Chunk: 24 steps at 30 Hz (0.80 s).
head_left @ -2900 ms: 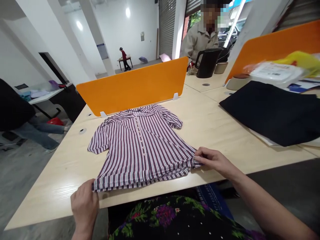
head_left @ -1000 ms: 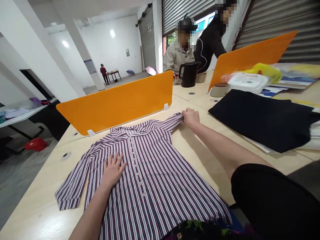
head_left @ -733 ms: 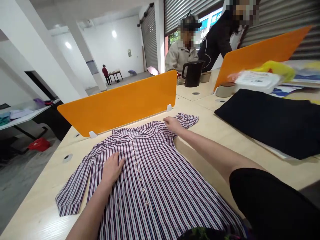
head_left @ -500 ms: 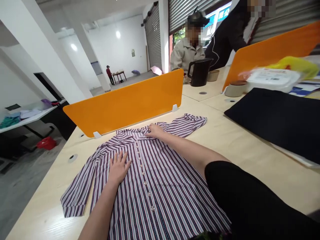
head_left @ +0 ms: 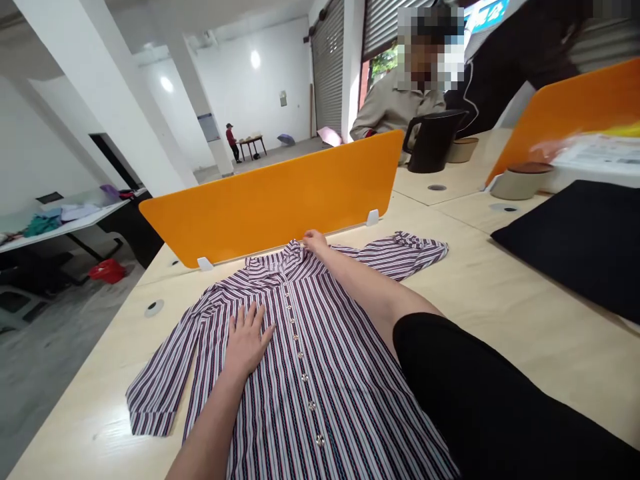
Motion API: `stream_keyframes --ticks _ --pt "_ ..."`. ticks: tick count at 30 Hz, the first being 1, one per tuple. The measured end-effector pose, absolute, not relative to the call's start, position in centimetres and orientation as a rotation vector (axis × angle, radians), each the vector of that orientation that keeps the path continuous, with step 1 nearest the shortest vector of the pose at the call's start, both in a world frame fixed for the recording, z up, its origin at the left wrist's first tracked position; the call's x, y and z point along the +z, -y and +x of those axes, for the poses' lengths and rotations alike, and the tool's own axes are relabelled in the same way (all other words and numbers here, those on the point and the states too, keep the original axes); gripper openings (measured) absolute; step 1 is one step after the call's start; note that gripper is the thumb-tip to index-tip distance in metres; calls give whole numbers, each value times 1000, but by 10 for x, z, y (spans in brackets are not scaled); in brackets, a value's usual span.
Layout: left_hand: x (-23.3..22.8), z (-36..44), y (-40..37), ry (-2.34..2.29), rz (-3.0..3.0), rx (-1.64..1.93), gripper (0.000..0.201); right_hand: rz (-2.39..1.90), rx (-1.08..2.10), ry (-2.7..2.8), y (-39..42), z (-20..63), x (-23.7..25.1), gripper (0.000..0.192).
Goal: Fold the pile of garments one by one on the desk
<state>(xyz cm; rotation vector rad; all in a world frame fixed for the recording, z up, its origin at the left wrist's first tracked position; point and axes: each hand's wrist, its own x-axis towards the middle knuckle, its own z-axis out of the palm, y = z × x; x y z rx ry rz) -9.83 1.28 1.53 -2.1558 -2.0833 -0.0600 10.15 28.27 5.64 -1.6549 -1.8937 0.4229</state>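
Pinching the striped shirt [head_left: 345, 380] by its collar [head_left: 294, 257] near centre frame, your right hand [head_left: 316, 242] could wrinkle it if your left hand [head_left: 249, 340], spread flat left of centre, slips.

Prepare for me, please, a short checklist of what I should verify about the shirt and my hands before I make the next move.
1. Left hand spread flat on the striped shirt: ok.
2. Right hand at the collar: ok for position; whether the fingers pinch cloth, cannot tell.
3. Left-side sleeve laid out straight: ok.
4. Right-side sleeve smooth: not ok, it is bunched toward its end.
5. Bottom hem even: cannot tell, it is out of view.
6. Dark cloth apart from the shirt: ok.
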Motion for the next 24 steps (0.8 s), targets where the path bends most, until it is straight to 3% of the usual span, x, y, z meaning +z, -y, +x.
stream_keyframes --ticks 4,9,13,19,24 --pt "15 -103 -17 2066 -2146 -174 62 -1539 356 1906 -260 122 39 45" --pt "37 -113 -59 2015 -2135 -302 51 -1338 354 2209 -225 140 22 34" --pt "48 -113 -115 2048 -2258 -137 46 -1316 232 2525 -210 138 10 57" --pt "31 -118 -165 2241 -2168 -8 59 -1345 141 2542 -208 138 3 60" --pt "35 -110 -157 2249 -2005 -118 61 -1344 150 2558 -217 137 11 60"
